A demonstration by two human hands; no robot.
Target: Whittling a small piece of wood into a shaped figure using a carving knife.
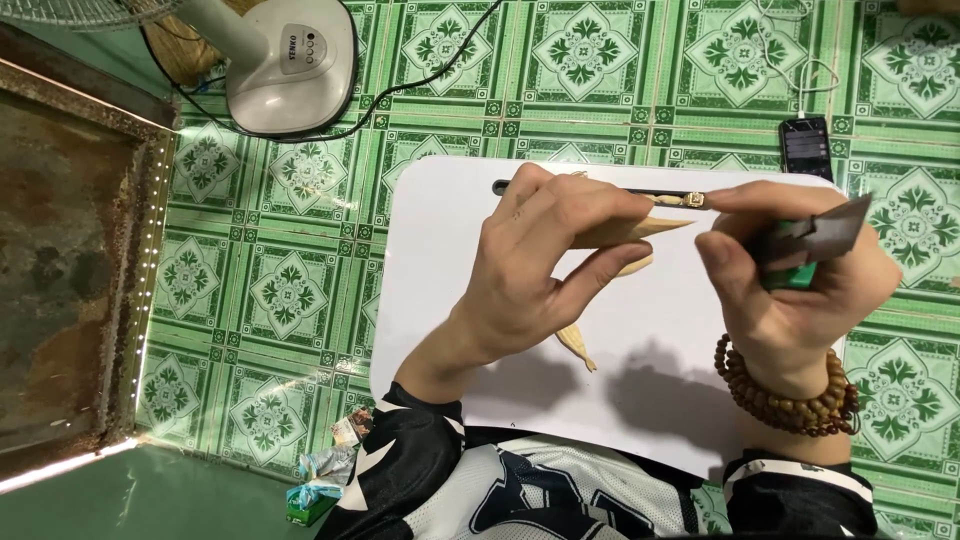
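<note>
- I see my left hand pinched shut on a pale pointed wooden piece, thumb under it and fingers over, its tip aimed right.
- My right hand is clamped on a green-handled utility knife; the grey blade sticks out toward the upper right, and the thumb and forefinger reach left to just beside the tip of the wooden piece.
- A brown bead bracelet rings the right wrist.
- Both hands hover over a white lap table; a dark slot runs along its far edge, and I cannot tell what sits in it.
- A second pale sliver lies on the white top below the left hand.
- Beyond the table, on the green patterned tile floor: a black phone on a white cable, and a white fan base.
- Crumpled wrappers lie by my left elbow.
</note>
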